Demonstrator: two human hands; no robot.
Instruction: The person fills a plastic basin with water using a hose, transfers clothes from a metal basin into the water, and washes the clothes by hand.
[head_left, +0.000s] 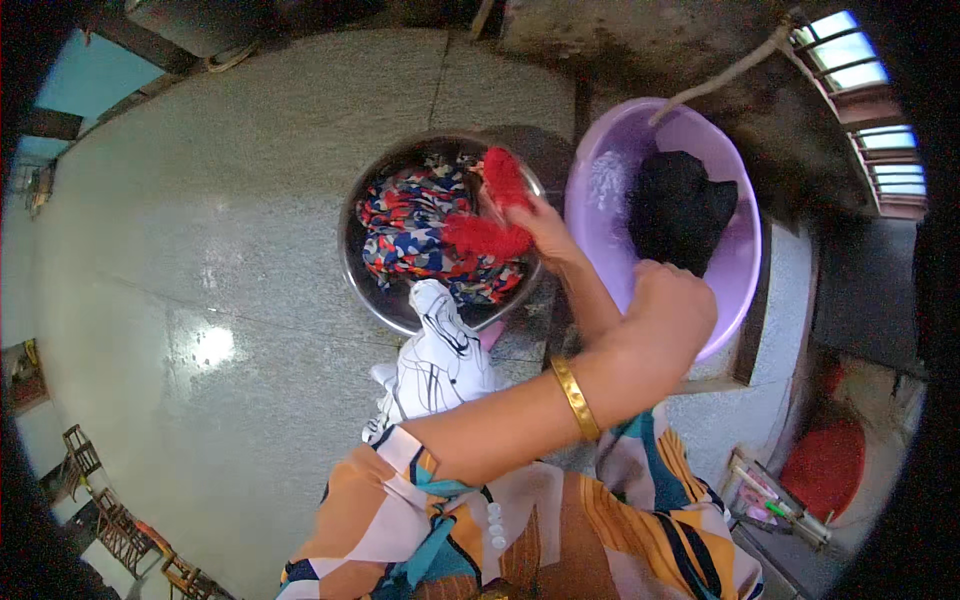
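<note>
My left arm, with a gold bangle [575, 398], crosses to the right. My left hand [675, 303], slightly blurred, is closed at the lower end of a bunched black cloth [683, 205] in the oval purple tub [745, 265]. Beneath that arm, my right forearm passes to the left. My right hand [543, 232] is closed on a bright red fuzzy thing [485, 238] in two lobes; its kind is unclear. It hovers over a round metal basin [350, 290] holding a camouflage-patterned garment [410, 225] in red, blue and grey. A white cloth with black lines [435, 365] drapes over the basin's near rim.
A pale stick [725, 75] leans into the tub's far end. Grey floor [230, 240] stretches left, with a bright reflection. A red round container [825, 465] stands at lower right, and wooden chairs [120, 530] at lower left.
</note>
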